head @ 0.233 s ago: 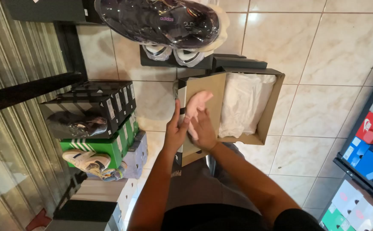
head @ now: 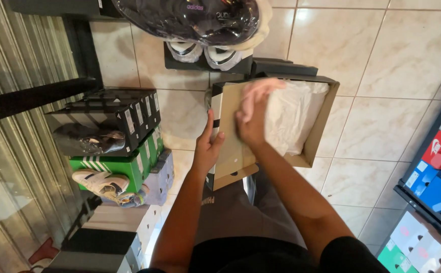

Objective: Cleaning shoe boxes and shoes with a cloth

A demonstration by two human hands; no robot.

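An open cardboard shoe box [head: 323,126] rests on my lap, lined with white tissue paper [head: 293,119]. My left hand [head: 209,146] grips the box's left wall, thumb over the rim. My right hand [head: 250,124] is inside the box, fingers closed around a pale pink item [head: 259,93] that is motion-blurred; I cannot tell what it is.
A stack of black, green and grey shoe boxes [head: 129,146] with shoes on them stands at the left by a metal shutter [head: 8,167]. Wrapped dark shoes [head: 190,17] hang above. Red, blue and green boxes [head: 432,182] fill a shelf at the right. Tiled floor [head: 382,60] lies beyond.
My right hand has pushed the pink item further up into the box. My left hand stays on the box wall.
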